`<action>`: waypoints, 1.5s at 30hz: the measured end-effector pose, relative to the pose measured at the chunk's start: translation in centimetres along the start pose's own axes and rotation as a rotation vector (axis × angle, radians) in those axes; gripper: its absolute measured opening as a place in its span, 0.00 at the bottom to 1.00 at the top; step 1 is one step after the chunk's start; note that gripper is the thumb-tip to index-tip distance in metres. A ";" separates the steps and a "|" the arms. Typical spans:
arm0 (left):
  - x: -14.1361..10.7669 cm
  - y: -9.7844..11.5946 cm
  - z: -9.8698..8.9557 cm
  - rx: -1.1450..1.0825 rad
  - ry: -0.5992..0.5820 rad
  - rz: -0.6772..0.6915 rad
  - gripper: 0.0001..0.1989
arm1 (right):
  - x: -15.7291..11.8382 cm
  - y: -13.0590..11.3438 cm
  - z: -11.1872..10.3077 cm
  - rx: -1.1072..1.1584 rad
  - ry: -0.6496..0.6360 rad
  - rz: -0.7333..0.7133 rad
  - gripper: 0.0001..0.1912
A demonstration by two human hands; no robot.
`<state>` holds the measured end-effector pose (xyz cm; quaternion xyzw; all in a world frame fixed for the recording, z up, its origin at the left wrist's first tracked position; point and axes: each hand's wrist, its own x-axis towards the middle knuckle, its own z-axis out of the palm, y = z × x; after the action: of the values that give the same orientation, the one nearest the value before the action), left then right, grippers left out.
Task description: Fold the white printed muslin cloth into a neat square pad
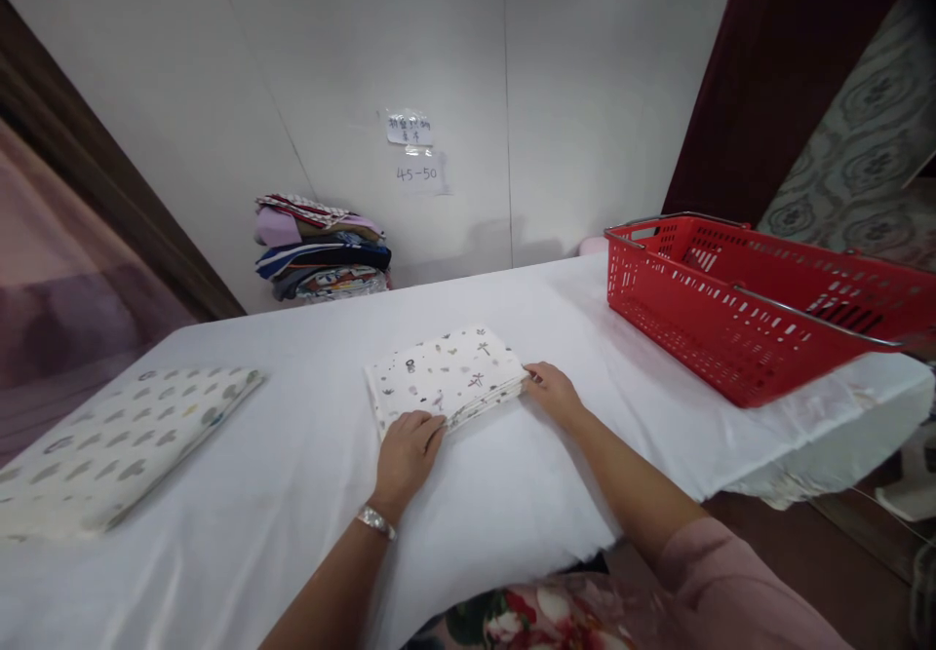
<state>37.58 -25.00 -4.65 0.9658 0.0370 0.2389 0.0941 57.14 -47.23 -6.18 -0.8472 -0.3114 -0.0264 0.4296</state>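
Observation:
A folded white cloth with small plant and animal prints [446,372] lies near the middle of the white-covered table [292,494]. My left hand [408,450] rests on its near left corner, fingers close together over the edge and the fingertips on the fabric. At the right end of the cloth, my right hand [552,392] pinches the layered corner between thumb and fingers. Several folded layers show along the near edge. A silver bracelet circles my left wrist.
Another folded cloth with grey-green prints [132,436] lies at the left. A red plastic basket [702,319] stands on the right end of the table. Folded clothes [322,250] are stacked by the back wall, where paper labels [420,172] hang.

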 end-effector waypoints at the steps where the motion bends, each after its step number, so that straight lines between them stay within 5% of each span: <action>1: 0.0 0.0 0.0 0.002 0.008 0.005 0.13 | 0.0 0.0 0.0 -0.013 0.002 0.002 0.15; 9: -0.8 -0.2 0.1 -0.011 0.057 0.028 0.11 | 0.0 0.0 -0.2 -0.116 0.000 0.025 0.13; 19: -4.4 -1.0 -2.4 0.014 0.089 -0.045 0.10 | -0.1 1.4 -0.2 -0.118 -0.036 -0.024 0.16; 26: -4.5 -1.1 -2.7 -0.102 0.239 -0.170 0.10 | -0.6 -0.9 0.3 -0.148 0.155 -0.323 0.17; 30: -4.6 -1.3 -2.6 -0.135 0.207 -0.219 0.10 | -1.1 -2.9 1.3 -0.184 0.040 -0.544 0.17; 35: -5.6 -1.1 -2.5 -0.217 0.092 -0.302 0.11 | -1.5 -1.9 2.2 -0.355 -0.189 -0.575 0.19; 40: -5.7 -0.9 -2.9 -0.444 0.101 -0.407 0.10 | -1.7 -0.9 2.5 -0.398 -0.189 -0.569 0.18; 45: -3.9 -1.8 -3.2 -0.500 0.215 -0.523 0.09 | -1.4 -3.5 3.0 -0.360 -0.153 -0.514 0.20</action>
<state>32.61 -23.18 -4.00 0.8403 0.2325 0.3085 0.3804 53.46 -44.15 -6.06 -0.8028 -0.5369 -0.1248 0.2274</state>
